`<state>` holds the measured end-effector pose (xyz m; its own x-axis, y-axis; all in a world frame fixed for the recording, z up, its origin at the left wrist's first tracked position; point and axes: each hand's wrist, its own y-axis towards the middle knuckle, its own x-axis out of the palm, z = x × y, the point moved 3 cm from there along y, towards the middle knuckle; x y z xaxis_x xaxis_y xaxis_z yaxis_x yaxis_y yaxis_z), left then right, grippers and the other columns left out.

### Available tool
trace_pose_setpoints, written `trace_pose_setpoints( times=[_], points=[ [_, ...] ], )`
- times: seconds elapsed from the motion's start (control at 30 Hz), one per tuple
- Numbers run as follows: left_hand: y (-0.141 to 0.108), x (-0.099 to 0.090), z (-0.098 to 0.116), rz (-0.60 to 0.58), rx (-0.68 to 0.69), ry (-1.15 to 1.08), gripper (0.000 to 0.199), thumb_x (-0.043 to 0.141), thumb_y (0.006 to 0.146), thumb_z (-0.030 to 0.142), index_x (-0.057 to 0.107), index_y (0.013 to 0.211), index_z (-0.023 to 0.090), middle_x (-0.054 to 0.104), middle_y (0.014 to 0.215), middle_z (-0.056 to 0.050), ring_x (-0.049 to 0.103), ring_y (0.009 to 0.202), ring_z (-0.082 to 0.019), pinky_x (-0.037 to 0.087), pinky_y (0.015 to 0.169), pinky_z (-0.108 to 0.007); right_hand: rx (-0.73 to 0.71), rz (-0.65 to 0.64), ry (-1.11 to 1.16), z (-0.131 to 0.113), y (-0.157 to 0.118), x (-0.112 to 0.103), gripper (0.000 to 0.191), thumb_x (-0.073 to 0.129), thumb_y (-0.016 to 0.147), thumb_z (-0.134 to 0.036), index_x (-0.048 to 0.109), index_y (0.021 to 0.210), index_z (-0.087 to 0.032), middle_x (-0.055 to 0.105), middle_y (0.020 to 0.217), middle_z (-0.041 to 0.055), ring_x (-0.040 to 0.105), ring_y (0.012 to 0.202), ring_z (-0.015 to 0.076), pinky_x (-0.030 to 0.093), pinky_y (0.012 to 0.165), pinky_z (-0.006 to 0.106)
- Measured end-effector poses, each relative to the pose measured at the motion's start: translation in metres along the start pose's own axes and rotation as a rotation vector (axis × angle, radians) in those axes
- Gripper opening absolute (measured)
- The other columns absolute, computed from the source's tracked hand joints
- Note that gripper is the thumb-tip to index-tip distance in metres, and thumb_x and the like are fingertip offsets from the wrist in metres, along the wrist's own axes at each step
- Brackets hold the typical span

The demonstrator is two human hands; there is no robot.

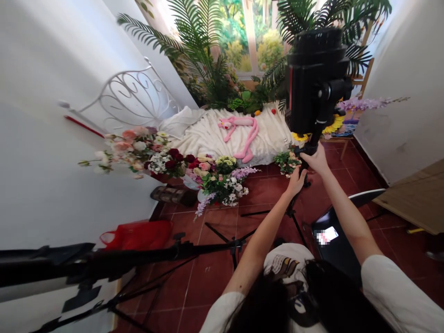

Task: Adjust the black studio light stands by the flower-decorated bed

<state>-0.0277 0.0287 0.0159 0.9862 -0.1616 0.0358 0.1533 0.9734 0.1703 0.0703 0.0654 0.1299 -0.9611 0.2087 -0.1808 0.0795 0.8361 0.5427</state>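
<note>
A black studio light stands upright in front of me on a black light stand. My right hand is closed round the stand's pole, by the collar just below the light. Slightly lower, my left hand also grips the pole, with its fingers partly hidden behind it. The stand's legs spread over the red tiled floor below. Close beyond my hands is a small bunch of flowers.
A bed with white covers holds a pink plush toy. Bouquets line its front. Another black stand crosses the lower left near a red bag. A dark seat with a phone is on the right.
</note>
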Motion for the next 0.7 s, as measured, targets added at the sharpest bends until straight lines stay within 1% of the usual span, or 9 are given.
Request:
trace_pose_setpoints(
  times=[0.1, 0.2, 0.27, 0.37, 0.47, 0.53, 0.57, 0.63, 0.7],
  points=[
    [-0.001, 0.001, 0.002, -0.008, 0.042, 0.007, 0.047, 0.05, 0.094, 0.065, 0.061, 0.105, 0.021, 0.067, 0.103, -0.006, 0.063, 0.104, -0.02, 0.046, 0.106, -0.036, -0.055, 0.041, -0.017, -0.018, 0.012, -0.001, 0.039, 0.078, 0.068, -0.031, 0.055, 0.098, -0.022, 0.06, 0.087, 0.0005, 0.063, 0.092, 0.0232, 0.056, 0.093, 0.046],
    [-0.001, 0.003, 0.002, 0.008, 0.039, 0.019, 0.047, 0.048, 0.094, 0.067, 0.061, 0.099, 0.022, 0.066, 0.099, -0.006, 0.062, 0.099, -0.02, 0.047, 0.103, -0.036, -0.076, 0.04, -0.028, -0.028, 0.019, 0.0, 0.039, 0.078, 0.072, -0.032, 0.056, 0.102, -0.021, 0.062, 0.091, 0.0023, 0.064, 0.099, 0.0255, 0.056, 0.094, 0.049],
    [-0.001, 0.005, 0.001, 0.037, 0.036, 0.026, 0.047, 0.047, 0.094, 0.067, 0.061, 0.098, 0.022, 0.066, 0.098, -0.006, 0.061, 0.098, -0.02, 0.047, 0.102, -0.036, -0.077, 0.034, -0.045, -0.033, 0.019, -0.001, 0.041, 0.079, 0.073, -0.034, 0.056, 0.104, -0.021, 0.063, 0.093, 0.0035, 0.065, 0.102, 0.0265, 0.056, 0.095, 0.049],
    [0.0, 0.007, -0.002, 0.091, 0.023, 0.019, 0.047, 0.048, 0.094, 0.066, 0.063, 0.101, 0.021, 0.067, 0.097, -0.007, 0.062, 0.097, -0.021, 0.047, 0.102, -0.038, -0.062, 0.023, -0.077, -0.042, 0.012, -0.009, 0.047, 0.083, 0.074, -0.038, 0.054, 0.107, -0.022, 0.064, 0.099, 0.0049, 0.065, 0.104, 0.0269, 0.057, 0.095, 0.047],
    [0.001, 0.009, -0.005, 0.12, 0.008, 0.011, 0.048, 0.051, 0.093, 0.065, 0.064, 0.106, 0.02, 0.068, 0.104, -0.009, 0.062, 0.103, -0.023, 0.046, 0.104, -0.039, -0.03, 0.032, -0.099, -0.047, -0.009, -0.024, 0.05, 0.085, 0.073, -0.041, 0.054, 0.109, -0.023, 0.065, 0.104, 0.0058, 0.066, 0.099, 0.0249, 0.057, 0.092, 0.044],
    [0.002, 0.009, -0.006, 0.123, 0.0, 0.01, 0.049, 0.053, 0.092, 0.065, 0.064, 0.108, 0.02, 0.068, 0.109, -0.01, 0.062, 0.109, -0.024, 0.046, 0.105, -0.039, 0.009, 0.023, -0.135, -0.044, -0.032, -0.035, 0.044, 0.085, 0.074, -0.04, 0.056, 0.105, -0.024, 0.064, 0.102, 0.0056, 0.064, 0.092, 0.0231, 0.056, 0.09, 0.042],
    [0.002, 0.008, -0.007, 0.117, -0.002, 0.009, 0.05, 0.053, 0.092, 0.066, 0.064, 0.107, 0.02, 0.068, 0.109, -0.01, 0.062, 0.11, -0.024, 0.046, 0.105, -0.039, 0.035, -0.008, -0.162, -0.04, -0.045, -0.04, 0.039, 0.084, 0.075, -0.038, 0.057, 0.1, -0.024, 0.064, 0.098, 0.0049, 0.063, 0.088, 0.0224, 0.055, 0.089, 0.041],
    [0.002, 0.008, -0.007, 0.097, 0.01, 0.008, 0.052, 0.051, 0.092, 0.068, 0.064, 0.105, 0.02, 0.068, 0.106, -0.01, 0.063, 0.107, -0.023, 0.047, 0.104, -0.038, 0.09, -0.132, -0.217, -0.027, -0.074, -0.045, 0.03, 0.083, 0.073, -0.033, 0.058, 0.088, -0.024, 0.063, 0.088, 0.0037, 0.059, 0.083, 0.0221, 0.053, 0.088, 0.04],
    [0.001, 0.008, -0.007, 0.085, 0.041, 0.011, 0.054, 0.047, 0.092, 0.071, 0.063, 0.102, 0.02, 0.068, 0.101, -0.009, 0.063, 0.101, -0.022, 0.047, 0.102, -0.038, 0.142, -0.251, -0.259, -0.011, -0.102, -0.047, 0.027, 0.083, 0.07, -0.027, 0.059, 0.083, -0.025, 0.062, 0.084, 0.0035, 0.056, 0.081, 0.0227, 0.051, 0.086, 0.039]
  ],
)
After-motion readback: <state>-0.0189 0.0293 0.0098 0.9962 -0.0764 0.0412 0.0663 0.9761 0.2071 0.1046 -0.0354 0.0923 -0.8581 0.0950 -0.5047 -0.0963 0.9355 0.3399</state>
